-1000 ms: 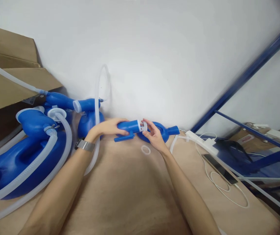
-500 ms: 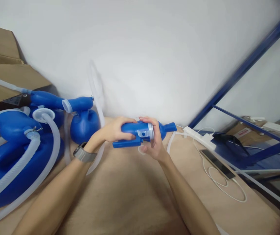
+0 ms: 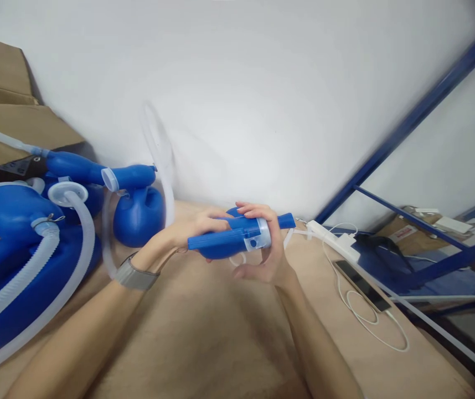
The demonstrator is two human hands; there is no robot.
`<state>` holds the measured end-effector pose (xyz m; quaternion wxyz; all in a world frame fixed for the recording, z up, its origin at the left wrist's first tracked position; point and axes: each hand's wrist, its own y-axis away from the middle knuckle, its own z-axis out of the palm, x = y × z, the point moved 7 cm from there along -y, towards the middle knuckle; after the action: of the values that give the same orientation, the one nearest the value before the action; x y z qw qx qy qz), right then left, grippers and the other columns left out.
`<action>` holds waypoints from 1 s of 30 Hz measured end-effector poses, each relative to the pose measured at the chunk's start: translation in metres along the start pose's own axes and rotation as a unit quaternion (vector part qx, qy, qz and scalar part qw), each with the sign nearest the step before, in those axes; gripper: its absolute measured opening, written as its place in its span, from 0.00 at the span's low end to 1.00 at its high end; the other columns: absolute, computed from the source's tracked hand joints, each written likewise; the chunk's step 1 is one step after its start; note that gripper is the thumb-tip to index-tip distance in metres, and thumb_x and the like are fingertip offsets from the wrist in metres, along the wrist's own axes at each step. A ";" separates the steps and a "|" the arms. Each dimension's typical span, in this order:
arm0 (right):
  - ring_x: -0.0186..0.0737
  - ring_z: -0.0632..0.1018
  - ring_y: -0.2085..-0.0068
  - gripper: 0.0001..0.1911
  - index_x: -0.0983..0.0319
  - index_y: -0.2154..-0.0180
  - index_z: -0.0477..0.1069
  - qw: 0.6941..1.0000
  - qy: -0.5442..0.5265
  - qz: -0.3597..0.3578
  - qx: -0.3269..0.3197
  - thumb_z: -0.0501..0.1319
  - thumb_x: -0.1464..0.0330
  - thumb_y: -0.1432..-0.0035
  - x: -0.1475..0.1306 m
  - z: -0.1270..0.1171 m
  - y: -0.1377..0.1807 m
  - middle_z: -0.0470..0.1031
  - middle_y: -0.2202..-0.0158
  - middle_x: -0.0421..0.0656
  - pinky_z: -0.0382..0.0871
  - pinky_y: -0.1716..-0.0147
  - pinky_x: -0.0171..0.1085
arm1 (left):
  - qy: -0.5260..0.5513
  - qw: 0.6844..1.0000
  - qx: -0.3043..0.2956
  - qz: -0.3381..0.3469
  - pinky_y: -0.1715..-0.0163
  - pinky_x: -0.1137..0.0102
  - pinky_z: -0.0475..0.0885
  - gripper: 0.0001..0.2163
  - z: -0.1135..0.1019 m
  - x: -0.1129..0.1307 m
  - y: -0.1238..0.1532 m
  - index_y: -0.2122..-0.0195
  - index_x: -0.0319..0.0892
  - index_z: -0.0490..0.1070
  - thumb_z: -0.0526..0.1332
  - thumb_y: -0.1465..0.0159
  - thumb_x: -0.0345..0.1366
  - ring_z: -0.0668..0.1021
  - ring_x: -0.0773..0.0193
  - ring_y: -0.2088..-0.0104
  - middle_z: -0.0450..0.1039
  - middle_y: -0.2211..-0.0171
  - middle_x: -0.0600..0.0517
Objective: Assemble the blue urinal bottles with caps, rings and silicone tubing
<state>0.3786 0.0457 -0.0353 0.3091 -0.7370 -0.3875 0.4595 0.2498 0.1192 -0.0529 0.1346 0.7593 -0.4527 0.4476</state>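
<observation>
Held level above the wooden table is a blue plastic bottle-like part (image 3: 221, 244) with a translucent white collar (image 3: 263, 233) and a blue spout (image 3: 286, 221) on its right. My left hand (image 3: 204, 226), with a grey watch strap on the wrist, grips the left end; its fingers lie over the top and partly behind it. Wrapped over the collar end is my right hand (image 3: 271, 244), its thumb held lower and apart from the body. A thin clear tube loop (image 3: 238, 259) shows beneath the part, and the palms hide some of its surface.
At left lie a large blue container (image 3: 71, 277), ribbed clear hoses (image 3: 90, 233) and a smaller blue jug (image 3: 140, 219), near an open cardboard box (image 3: 9, 127). On the right are a white power strip (image 3: 332, 241), a phone (image 3: 363, 286) on its cable and a blue metal frame (image 3: 407, 127).
The blue part has turned about its long axis, bringing its flat strip up toward the front. My left fingers have shifted over the top, and my right thumb has moved down.
</observation>
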 end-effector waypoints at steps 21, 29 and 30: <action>0.56 0.66 0.28 0.29 0.49 0.33 0.66 0.992 0.088 0.008 0.090 0.50 0.45 0.26 -0.006 0.000 0.002 0.65 0.28 0.48 0.63 0.29 0.62 | 0.021 0.997 0.070 0.012 0.58 0.65 0.74 0.23 -0.019 0.026 0.008 0.52 0.40 0.79 0.66 0.41 0.54 0.80 0.54 0.59 0.81 0.58 0.50; 0.57 0.77 0.39 0.14 0.49 0.43 0.73 0.928 0.297 -0.182 0.131 0.60 0.56 0.27 -0.037 -0.013 0.004 0.74 0.42 0.49 0.73 0.38 0.64 | 0.051 0.991 0.124 -0.005 0.48 0.62 0.76 0.20 -0.029 0.020 0.009 0.53 0.43 0.80 0.64 0.40 0.51 0.82 0.51 0.53 0.83 0.53 0.50; 0.54 0.79 0.42 0.11 0.50 0.45 0.75 0.917 0.325 -0.200 0.118 0.63 0.62 0.28 -0.041 -0.013 0.002 0.77 0.46 0.47 0.76 0.41 0.61 | 0.043 0.991 0.129 -0.007 0.48 0.61 0.76 0.21 -0.030 0.020 0.009 0.53 0.43 0.81 0.64 0.40 0.51 0.82 0.50 0.53 0.83 0.54 0.49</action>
<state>0.3797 0.0080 -0.0143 0.5886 -0.7105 -0.3481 0.1659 0.2296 0.1209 -0.0224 0.0581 0.7533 -0.3802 0.5335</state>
